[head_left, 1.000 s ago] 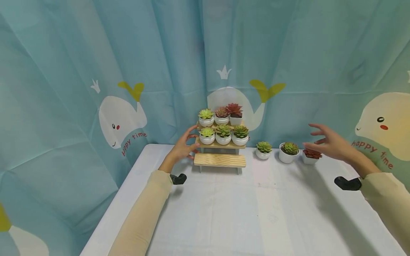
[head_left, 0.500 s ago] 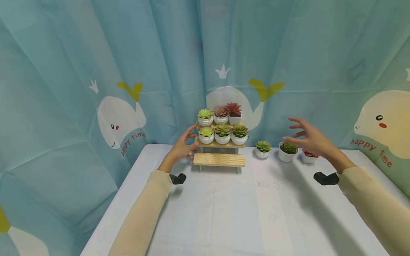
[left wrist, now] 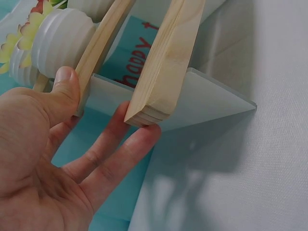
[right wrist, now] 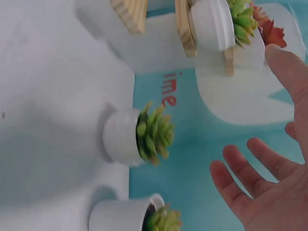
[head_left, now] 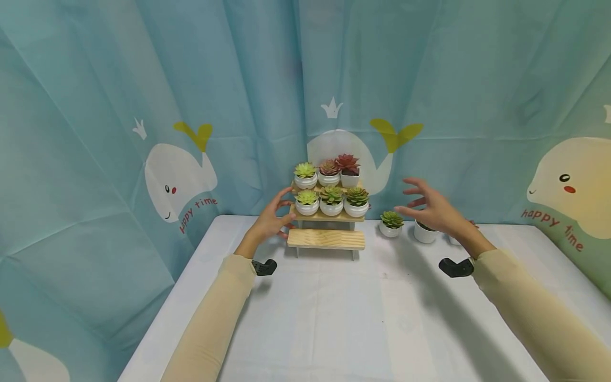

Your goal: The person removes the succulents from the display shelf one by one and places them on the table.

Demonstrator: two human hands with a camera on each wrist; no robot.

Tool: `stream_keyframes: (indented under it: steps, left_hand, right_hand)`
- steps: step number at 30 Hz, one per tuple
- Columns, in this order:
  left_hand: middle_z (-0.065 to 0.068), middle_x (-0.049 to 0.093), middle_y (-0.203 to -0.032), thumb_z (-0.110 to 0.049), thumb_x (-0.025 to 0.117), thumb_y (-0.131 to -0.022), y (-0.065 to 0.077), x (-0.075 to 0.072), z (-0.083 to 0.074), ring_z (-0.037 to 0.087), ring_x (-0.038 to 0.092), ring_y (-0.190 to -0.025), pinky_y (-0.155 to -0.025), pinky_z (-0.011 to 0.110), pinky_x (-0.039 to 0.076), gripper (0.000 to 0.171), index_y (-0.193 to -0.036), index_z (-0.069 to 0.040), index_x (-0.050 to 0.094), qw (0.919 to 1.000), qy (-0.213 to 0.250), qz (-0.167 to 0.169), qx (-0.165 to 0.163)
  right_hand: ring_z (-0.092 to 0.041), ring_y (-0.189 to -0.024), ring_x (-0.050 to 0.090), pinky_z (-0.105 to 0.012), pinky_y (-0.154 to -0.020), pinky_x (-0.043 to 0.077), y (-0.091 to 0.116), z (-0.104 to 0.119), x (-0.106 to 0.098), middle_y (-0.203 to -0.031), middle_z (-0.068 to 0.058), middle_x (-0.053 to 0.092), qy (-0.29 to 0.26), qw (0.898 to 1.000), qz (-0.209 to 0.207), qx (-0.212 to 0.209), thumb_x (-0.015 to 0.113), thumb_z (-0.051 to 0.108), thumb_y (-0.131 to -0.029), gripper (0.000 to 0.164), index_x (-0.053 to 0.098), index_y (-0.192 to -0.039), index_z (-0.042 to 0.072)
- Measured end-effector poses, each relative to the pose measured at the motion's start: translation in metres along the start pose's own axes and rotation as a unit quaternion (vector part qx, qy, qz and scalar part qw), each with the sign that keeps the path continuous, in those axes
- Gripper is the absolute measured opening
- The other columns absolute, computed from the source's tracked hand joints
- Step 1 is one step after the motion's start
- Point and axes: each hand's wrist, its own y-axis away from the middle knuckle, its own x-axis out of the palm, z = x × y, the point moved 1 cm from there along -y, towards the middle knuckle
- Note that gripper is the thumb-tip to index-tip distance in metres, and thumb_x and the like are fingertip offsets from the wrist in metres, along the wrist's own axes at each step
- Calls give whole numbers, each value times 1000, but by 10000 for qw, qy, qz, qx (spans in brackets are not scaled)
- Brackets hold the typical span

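Observation:
My left hand (head_left: 271, 220) holds the left end of a tiered wooden plant stand (head_left: 326, 239). In the left wrist view, the thumb (left wrist: 65, 79) lies against a shelf end beside a white pot, and two fingertips touch the lowest board (left wrist: 156, 103). Potted succulents fill the upper two shelves, such as a dark green one (head_left: 356, 202) and a red one (head_left: 349, 170). My right hand (head_left: 431, 209) hangs in the air, fingers spread and holding nothing, just right of a green succulent in a round white pot (head_left: 391, 224). That plant also shows in the right wrist view (right wrist: 124, 137).
Farther right stand a larger white pot (head_left: 425, 233) and a red succulent in a white pot (head_left: 455, 240), both partly hidden by the right hand and forearm. A white cloth covers the table (head_left: 329, 313). Blue whale-print curtain (head_left: 267, 106) hangs behind.
My right hand has moved left, from above the red succulent, past the larger pot, to near the small green succulent. My left hand stays at the stand.

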Motion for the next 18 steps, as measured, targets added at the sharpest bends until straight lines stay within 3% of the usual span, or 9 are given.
stream_keyframes:
  steps: [7, 18]
  left_hand:
    - [15, 40, -155, -13, 66, -102, 0, -1, 0, 47, 71, -94, -69, 67, 58, 78, -162, -40, 25, 10000, -30, -23, -20]
    - [16, 38, -157, -18, 68, -101, 0, -1, 1, 43, 72, -93, -68, 65, 59, 79, -163, -38, 23, 10000, -75, 10, 21]
  right_hand:
    - [-46, -126, 57, -65, -96, 51, -11, 5, 19, -151, -26, 47, -171, 9998, 0, -44, 76, 41, -95, 89, 26, -162, 11]
    - [-45, -123, 58, -62, -97, 51, -23, 15, 51, -147, -26, 51, -901, 9959, -7, -55, 76, 33, -96, 85, 26, -162, 12]
